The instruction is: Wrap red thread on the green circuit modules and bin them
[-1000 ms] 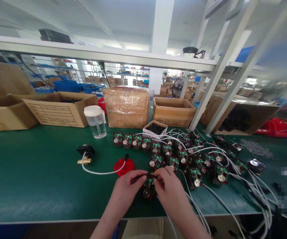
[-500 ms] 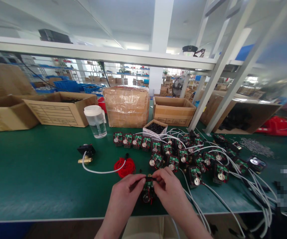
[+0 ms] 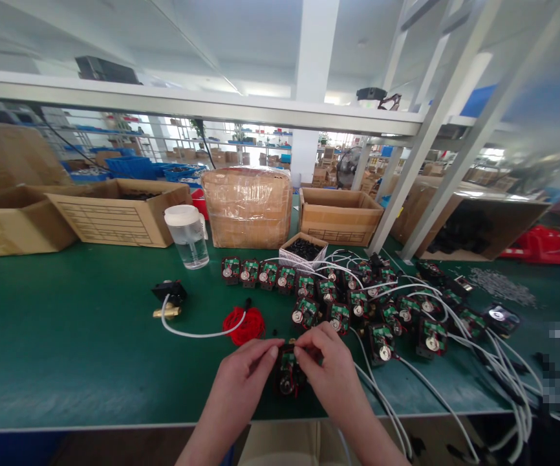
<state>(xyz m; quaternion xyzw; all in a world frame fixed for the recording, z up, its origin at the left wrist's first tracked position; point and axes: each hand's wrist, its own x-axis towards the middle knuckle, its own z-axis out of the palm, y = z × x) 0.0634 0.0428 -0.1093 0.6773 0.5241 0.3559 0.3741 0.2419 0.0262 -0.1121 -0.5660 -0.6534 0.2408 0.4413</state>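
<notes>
Near the front edge of the bench lies an opened black housing (image 3: 287,374) with a green circuit board, red wires and a round metal part inside. My left hand (image 3: 247,375) is closed, thumb and forefinger pinched at the housing's upper left corner. At the upper right corner my right hand (image 3: 326,362) is closed in a like pinch. Whatever small part sits between the fingers is hidden. A bit of brass (image 3: 292,342) shows just beyond the housing. A coil of red wire (image 3: 244,325) lies beyond my left hand.
Several similar open housings (image 3: 338,317) with white cables (image 3: 425,382) fill the right side. A finished-looking black unit (image 3: 169,292) on a brass valve (image 3: 167,312) lies left. Behind stand a water jug (image 3: 187,239), a small box of black parts (image 3: 303,249) and cartons (image 3: 246,210).
The small black strip that showed between my fingertips is no longer plainly visible. Both hands have shifted slightly, my left fingertips a little to the left, and more of the circuit board shows.
</notes>
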